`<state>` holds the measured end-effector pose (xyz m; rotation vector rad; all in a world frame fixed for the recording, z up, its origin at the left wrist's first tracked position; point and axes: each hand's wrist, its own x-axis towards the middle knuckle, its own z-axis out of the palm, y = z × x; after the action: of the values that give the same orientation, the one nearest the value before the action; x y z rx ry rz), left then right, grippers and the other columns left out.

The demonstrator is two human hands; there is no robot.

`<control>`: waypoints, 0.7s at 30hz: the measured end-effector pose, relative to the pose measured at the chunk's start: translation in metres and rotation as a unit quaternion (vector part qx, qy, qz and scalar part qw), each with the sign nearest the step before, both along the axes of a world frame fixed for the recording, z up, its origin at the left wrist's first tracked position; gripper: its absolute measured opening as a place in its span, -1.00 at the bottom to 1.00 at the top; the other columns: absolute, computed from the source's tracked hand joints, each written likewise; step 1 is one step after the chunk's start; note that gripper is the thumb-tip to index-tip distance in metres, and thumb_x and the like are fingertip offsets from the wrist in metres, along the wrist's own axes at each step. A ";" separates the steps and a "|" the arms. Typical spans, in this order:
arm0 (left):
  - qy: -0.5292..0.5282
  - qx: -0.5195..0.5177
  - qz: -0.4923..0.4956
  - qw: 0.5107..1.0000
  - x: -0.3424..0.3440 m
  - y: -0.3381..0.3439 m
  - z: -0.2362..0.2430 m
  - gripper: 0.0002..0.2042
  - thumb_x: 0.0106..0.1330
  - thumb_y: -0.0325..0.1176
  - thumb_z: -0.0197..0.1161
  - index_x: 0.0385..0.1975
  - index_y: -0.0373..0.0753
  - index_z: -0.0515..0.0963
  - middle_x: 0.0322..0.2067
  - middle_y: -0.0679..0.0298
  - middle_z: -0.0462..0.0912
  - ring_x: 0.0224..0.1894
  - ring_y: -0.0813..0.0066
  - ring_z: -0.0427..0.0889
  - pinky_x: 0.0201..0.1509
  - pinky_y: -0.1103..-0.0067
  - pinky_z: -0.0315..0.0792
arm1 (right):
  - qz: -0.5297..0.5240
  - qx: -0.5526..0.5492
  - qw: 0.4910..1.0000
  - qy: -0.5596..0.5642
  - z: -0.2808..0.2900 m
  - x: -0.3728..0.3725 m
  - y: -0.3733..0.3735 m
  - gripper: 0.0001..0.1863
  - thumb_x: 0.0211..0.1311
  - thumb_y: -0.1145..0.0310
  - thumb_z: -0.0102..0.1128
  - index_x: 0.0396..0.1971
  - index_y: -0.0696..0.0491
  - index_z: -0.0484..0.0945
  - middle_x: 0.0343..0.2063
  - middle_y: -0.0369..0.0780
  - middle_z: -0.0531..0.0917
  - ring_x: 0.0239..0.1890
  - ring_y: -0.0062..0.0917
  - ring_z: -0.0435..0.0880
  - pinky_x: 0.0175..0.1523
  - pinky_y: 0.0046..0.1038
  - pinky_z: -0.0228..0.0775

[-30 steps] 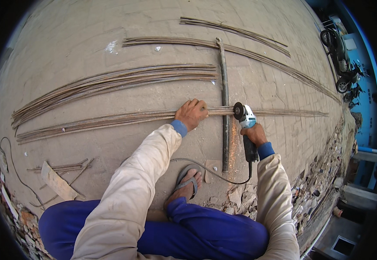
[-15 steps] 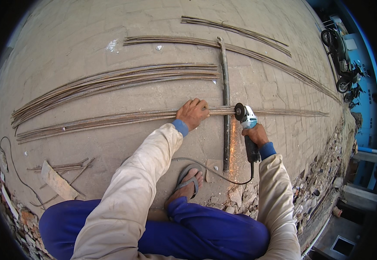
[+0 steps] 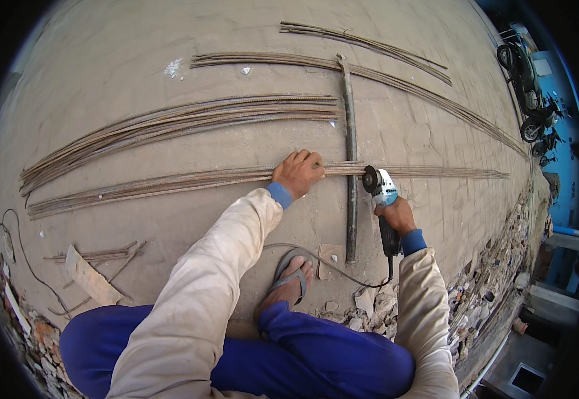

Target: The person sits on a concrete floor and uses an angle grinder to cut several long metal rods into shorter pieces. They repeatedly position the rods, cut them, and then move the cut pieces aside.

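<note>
My left hand (image 3: 298,173) is closed over a long bundle of rusty steel rebar (image 3: 189,181) lying across the ground, pressing it down. In my right hand (image 3: 397,215) is an angle grinder (image 3: 386,213), gripped around its dark body, with a white and teal head. Its dark disc (image 3: 372,179) stands at the near edge of the bars, just right of a metal pipe (image 3: 351,199) on which the bundle rests; whether it touches them I cannot tell. No sparks show. The grinder's cord (image 3: 316,256) loops from its lower end toward my foot.
Farther off lie another thick rebar bundle (image 3: 176,126) and thinner ones (image 3: 396,78). Short rods and a flat scrap piece (image 3: 92,274) are at the left. Broken rubble (image 3: 482,292) lines the right. Parked motorbikes (image 3: 522,86) stand far right. My sandalled foot (image 3: 292,278) is near the pipe.
The orange sparks streaming down beside the pipe have stopped. The grinder has shifted slightly right and nearer to me. My left hand stays on the rebar.
</note>
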<state>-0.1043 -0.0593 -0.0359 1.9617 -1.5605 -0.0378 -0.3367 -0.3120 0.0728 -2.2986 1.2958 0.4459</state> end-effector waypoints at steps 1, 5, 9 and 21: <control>0.004 -0.004 -0.002 1.000 0.001 0.000 0.001 -0.87 0.42 -0.21 0.23 -0.15 0.02 0.65 -0.02 0.27 0.59 0.09 0.17 0.57 0.14 0.23 0.53 | 0.006 0.004 1.000 -0.019 0.002 0.002 -0.001 -0.42 -0.16 0.15 0.53 -0.20 0.33 0.71 -0.28 0.09 0.81 -0.22 -0.10 0.84 -0.08 -0.22 0.64; 0.010 -0.010 0.008 1.000 0.000 -0.001 0.005 -0.89 0.42 -0.21 0.24 -0.17 0.02 0.65 -0.04 0.28 0.59 0.09 0.19 0.57 0.13 0.24 0.53 | 0.007 0.007 1.000 -0.022 0.011 0.017 -0.007 -0.43 -0.16 0.16 0.52 -0.22 0.33 0.72 -0.31 0.08 0.81 -0.24 -0.11 0.83 -0.09 -0.22 0.63; 0.011 -0.004 0.011 1.000 -0.001 -0.001 0.006 -0.89 0.41 -0.21 0.26 -0.17 0.03 0.65 -0.05 0.29 0.60 0.10 0.19 0.57 0.12 0.25 0.53 | 0.003 0.008 1.000 -0.008 0.012 0.025 -0.010 -0.44 -0.16 0.17 0.52 -0.22 0.32 0.72 -0.32 0.07 0.81 -0.25 -0.12 0.83 -0.10 -0.22 0.63; 0.013 -0.005 0.012 1.000 -0.001 0.001 0.003 -0.88 0.39 -0.23 0.25 -0.14 0.05 0.64 -0.04 0.29 0.59 0.11 0.19 0.57 0.13 0.23 0.53 | -0.003 0.018 1.000 -0.009 0.017 0.025 -0.006 -0.46 -0.16 0.18 0.53 -0.23 0.31 0.74 -0.32 0.02 0.81 -0.26 -0.18 0.83 -0.10 -0.25 0.63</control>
<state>-0.1057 -0.0586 -0.0326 1.9643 -1.5169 -0.0462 -0.3120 -0.3183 0.0893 -2.2626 1.2766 0.4423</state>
